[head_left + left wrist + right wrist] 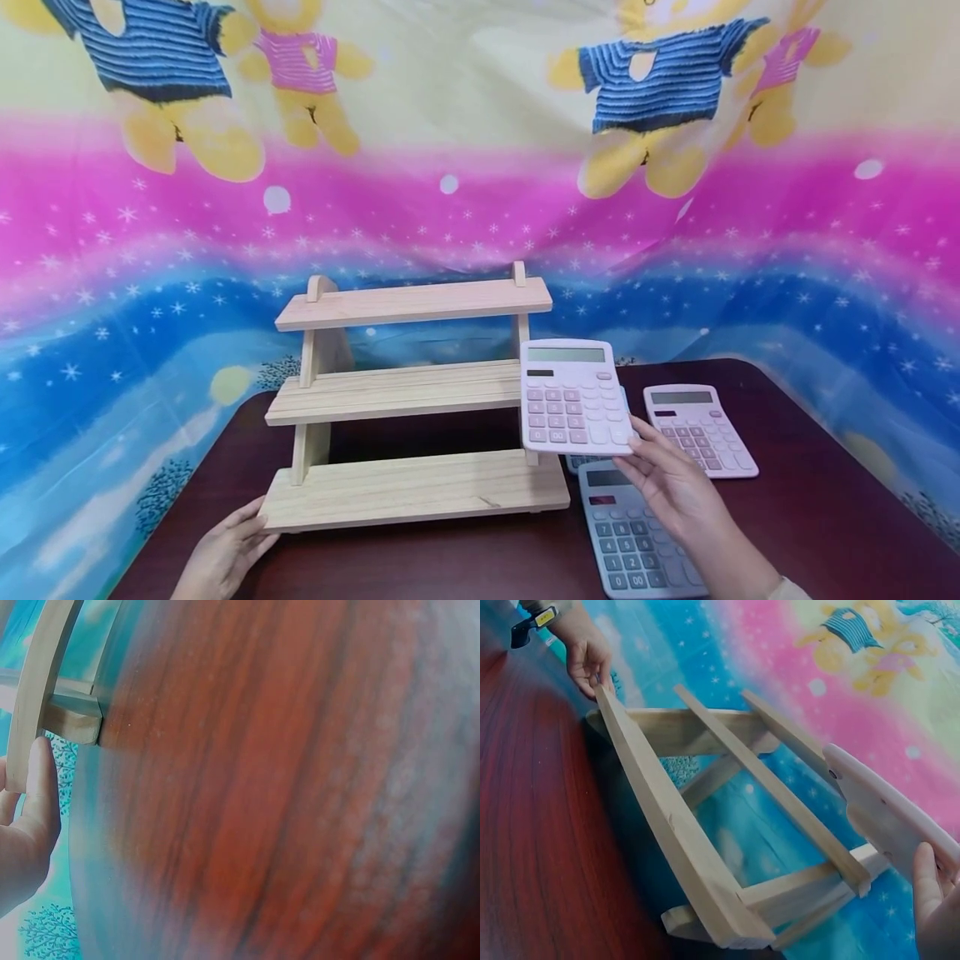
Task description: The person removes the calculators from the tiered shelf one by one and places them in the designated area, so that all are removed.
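A three-tier wooden display shelf stands on the table, its steps rising toward the back. My left hand pinches the front left corner of its lowest board, fingers on both sides of the wood in the left wrist view. My right hand grips a white calculator with pink keys by its lower right corner. This calculator is held up, its display and keys toward the head camera, overlapping the right ends of the lower boards there. In the right wrist view, its pale back shows beside the thumb.
Below my right hand lies a grey-blue calculator, with part of another bluish one behind it. Farther right rests a second pink-keyed calculator. A printed curtain hangs behind the dark red table.
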Tool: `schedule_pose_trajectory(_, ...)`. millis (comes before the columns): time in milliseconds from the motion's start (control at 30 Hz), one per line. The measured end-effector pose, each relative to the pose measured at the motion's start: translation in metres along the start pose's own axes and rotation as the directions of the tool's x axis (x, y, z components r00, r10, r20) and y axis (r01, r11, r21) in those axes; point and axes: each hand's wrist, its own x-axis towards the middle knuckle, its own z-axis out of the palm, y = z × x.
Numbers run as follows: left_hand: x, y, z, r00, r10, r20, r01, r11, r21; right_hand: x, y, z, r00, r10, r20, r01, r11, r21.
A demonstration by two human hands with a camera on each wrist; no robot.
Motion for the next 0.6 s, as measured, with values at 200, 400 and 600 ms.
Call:
schedule_pose_trajectory(200, 0.000, 0.000, 0.000, 1.000, 0.006, -0.004, -0.006, 1.000, -0.002, -0.005, -0.002, -0.012, 0.998, -0.036, 0.050, 0.035, 0.999, 0.024)
schedule_pose_trajectory(400, -0.002, 0.001, 0.000, 1.000, 0.001, -0.007, -0.001, 1.000, -0.004, -0.011, -0.004, -0.023, 0.997, -0.028, 0.066, 0.023, 0.997, 0.074)
schedule_pose_trajectory(600, -0.003, 0.003, 0.001, 1.000, -0.006, -0.002, 0.006, 1.000, -0.003, -0.018, -0.006, -0.035, 0.997, -0.022, 0.075, 0.010, 0.986, 0.164)
